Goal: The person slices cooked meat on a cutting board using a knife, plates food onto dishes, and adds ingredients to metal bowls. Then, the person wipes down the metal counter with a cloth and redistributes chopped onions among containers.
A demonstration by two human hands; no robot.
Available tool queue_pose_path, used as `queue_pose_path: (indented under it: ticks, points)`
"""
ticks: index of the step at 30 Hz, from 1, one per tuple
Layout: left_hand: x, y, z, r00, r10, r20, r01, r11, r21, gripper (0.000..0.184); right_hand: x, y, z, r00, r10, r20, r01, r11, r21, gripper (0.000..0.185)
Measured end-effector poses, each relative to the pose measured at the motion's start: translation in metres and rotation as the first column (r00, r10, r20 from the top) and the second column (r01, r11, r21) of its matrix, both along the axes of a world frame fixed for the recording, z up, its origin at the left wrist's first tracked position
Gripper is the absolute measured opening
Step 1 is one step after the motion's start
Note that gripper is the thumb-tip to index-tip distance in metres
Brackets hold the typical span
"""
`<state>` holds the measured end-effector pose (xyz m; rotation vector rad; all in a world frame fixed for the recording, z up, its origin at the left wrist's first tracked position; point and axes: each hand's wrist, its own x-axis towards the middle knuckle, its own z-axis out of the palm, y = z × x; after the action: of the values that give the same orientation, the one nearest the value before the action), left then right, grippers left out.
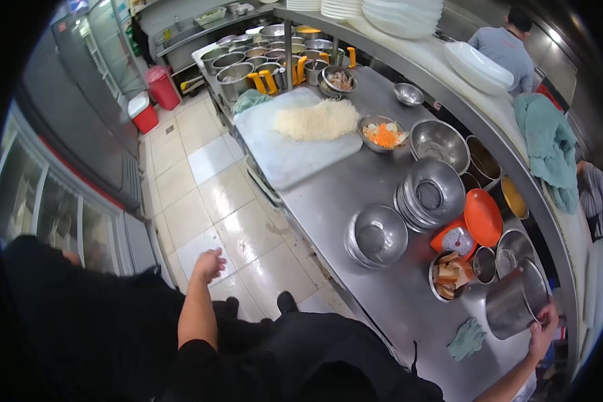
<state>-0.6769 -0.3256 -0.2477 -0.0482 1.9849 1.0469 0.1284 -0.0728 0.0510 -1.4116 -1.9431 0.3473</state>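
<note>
My right hand (544,328) grips the rim of a deep steel pot (512,305), which is tilted at the right end of the steel counter. Just in front of the pot lies a crumpled green cloth (467,338). A steel bowl of bread-like brown chunks (451,275) and a small steel cup (484,263) stand close by. My left hand (210,264) hangs over the tiled floor, fingers loosely bent, holding nothing.
Stacked steel bowls (435,191), an orange kitchen scale (457,236) and a white cutting board (268,144) with pale noodles (318,120) line the counter. Overhead runs a plate shelf (409,47). A person in black (80,321) is at left; another person (506,53) works behind the shelf.
</note>
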Motion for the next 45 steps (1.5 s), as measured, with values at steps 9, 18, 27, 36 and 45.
queue_pose_path:
  ticks: [9, 18, 27, 36, 45]
  points:
    - [-0.149, 0.209, 0.206, 0.787, -0.342, -0.513, 0.514, 0.824, 0.239, 0.044, -0.312, 0.025, 0.057, 0.889, 0.454, -0.056, -0.454, 0.891, 0.007, 0.059]
    - [-0.220, 0.452, 0.298, 0.376, -0.493, -0.785, 0.766, 0.642, -0.037, 0.030, -0.559, 0.125, 0.019, 0.703, 0.711, -0.022, -0.711, 0.701, -0.051, 0.047]
    - [-0.404, 0.563, 0.290, 0.270, -0.614, -0.742, 0.834, 0.534, -0.139, 0.024, -0.795, 0.225, -0.047, 0.733, 0.679, -0.029, -0.680, 0.732, -0.051, 0.047]
    - [-0.529, 0.744, 0.232, -0.091, -0.560, -0.823, 0.948, 0.204, -0.244, 0.029, -0.911, 0.209, -0.068, 0.985, 0.170, -0.019, -0.169, 0.955, -0.243, 0.045]
    - [-0.532, 0.890, 0.203, -0.085, -0.605, -0.792, 0.874, 0.336, -0.350, 0.029, -0.967, 0.164, -0.115, 0.967, -0.235, 0.101, 0.252, 0.941, -0.226, 0.040]
